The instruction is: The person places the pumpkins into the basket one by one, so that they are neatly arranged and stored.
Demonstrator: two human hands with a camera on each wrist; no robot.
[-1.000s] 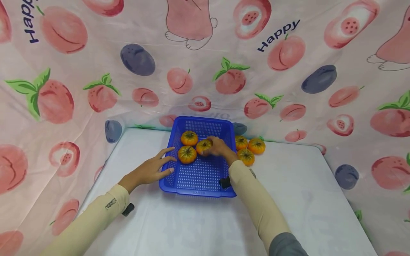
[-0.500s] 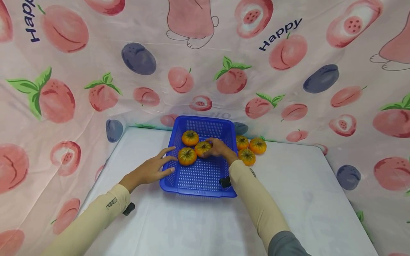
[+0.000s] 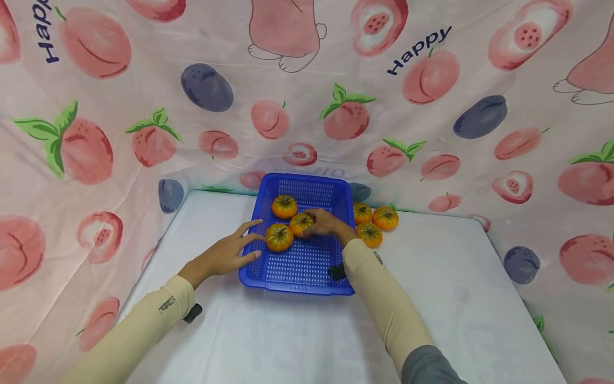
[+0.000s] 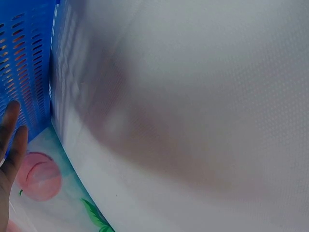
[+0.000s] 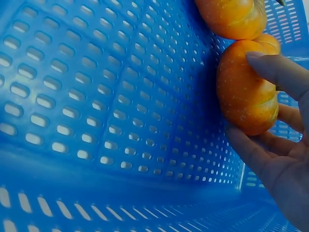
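Note:
A blue plastic basket (image 3: 302, 274) with slotted walls stands at the back of the table. Inside it, my right hand (image 3: 328, 223) holds a small orange pumpkin (image 3: 300, 225) from its right side. The right wrist view shows the thumb on one side of that pumpkin (image 5: 244, 92) and fingers on the other. It touches a second pumpkin (image 3: 279, 238) in front-left of it; a third pumpkin (image 3: 284, 206) lies behind. My left hand (image 3: 227, 253) is at the basket's left wall, fingers spread and fairly straight, their tips over the rim.
Right of the basket, three more small pumpkins (image 3: 369, 234) sit together on the white table (image 3: 446, 277). A fruit-printed cloth (image 3: 297, 117) hangs behind and along both sides. The basket's raised walls surround the right hand.
The pumpkin under my right hand has slid slightly left and forward, and the front-left pumpkin has shifted a little toward the front. My left hand stays at the basket's left wall.

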